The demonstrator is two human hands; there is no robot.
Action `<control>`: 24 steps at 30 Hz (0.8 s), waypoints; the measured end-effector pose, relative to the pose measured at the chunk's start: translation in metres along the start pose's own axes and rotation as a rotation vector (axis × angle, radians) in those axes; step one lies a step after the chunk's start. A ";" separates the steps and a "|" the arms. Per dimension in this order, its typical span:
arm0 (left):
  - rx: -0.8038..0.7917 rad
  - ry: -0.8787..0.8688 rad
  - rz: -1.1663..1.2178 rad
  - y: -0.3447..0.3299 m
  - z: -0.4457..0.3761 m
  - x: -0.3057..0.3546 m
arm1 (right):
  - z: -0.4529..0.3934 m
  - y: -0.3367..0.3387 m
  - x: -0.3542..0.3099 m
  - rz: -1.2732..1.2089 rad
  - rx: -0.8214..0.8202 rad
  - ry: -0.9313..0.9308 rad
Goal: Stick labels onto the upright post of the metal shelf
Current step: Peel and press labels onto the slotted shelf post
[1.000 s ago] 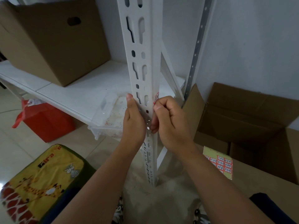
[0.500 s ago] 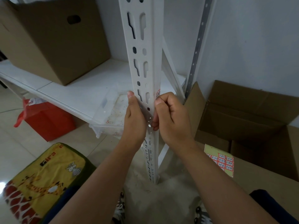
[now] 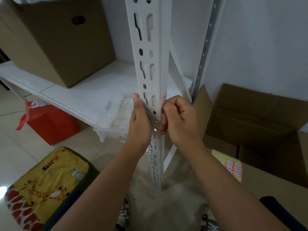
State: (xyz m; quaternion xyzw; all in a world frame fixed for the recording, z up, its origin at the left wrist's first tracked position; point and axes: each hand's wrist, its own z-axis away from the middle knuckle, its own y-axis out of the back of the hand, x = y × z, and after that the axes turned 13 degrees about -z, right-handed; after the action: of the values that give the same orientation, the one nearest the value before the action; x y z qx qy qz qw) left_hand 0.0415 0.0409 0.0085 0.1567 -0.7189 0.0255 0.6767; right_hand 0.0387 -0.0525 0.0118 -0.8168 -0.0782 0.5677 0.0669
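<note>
On the far left a brown box [image 3: 55, 40] sits on the white shelf [image 3: 83, 95], with a red bag [image 3: 50, 124] on the floor under it and a yellow cushion [image 3: 41, 185] nearer the camera. A clear tray [image 3: 115, 117] overhangs the shelf edge just left of the hands; a careless elbow or forearm could nudge it off.

The left hand [image 3: 139, 124] lies flat against the left face of the post [image 3: 150, 67], fingers roughly straight and thumb up along the edge, bracing and gripping nothing. If it slackens, the post may wobble under the pressing and the label may go on crooked.

On the post's right face a label [image 3: 164, 97] with red print shows just above the right hand [image 3: 180, 120]. That hand's fingers are curled and its fingertips press at the post's corner edge, apparently rubbing the label down; whether they pinch its lower part I cannot tell, since the hand hides it. The likely faults are a crease or trapped bubble from uneven pressure, a corner left lifting, or the label bridging one of the post's slots and tearing.

Further right, a label sheet [image 3: 230, 165] rests on an open carton [image 3: 260, 130], well apart from the post.
</note>
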 end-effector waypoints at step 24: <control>-0.007 0.007 0.064 -0.001 -0.002 0.001 | 0.001 -0.002 -0.004 -0.078 -0.041 0.025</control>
State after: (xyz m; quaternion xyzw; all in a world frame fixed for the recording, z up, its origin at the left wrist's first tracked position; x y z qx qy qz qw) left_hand 0.0434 0.0397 0.0098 0.1310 -0.7211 0.0451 0.6788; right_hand 0.0361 -0.0510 0.0159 -0.8213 -0.1207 0.5528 0.0732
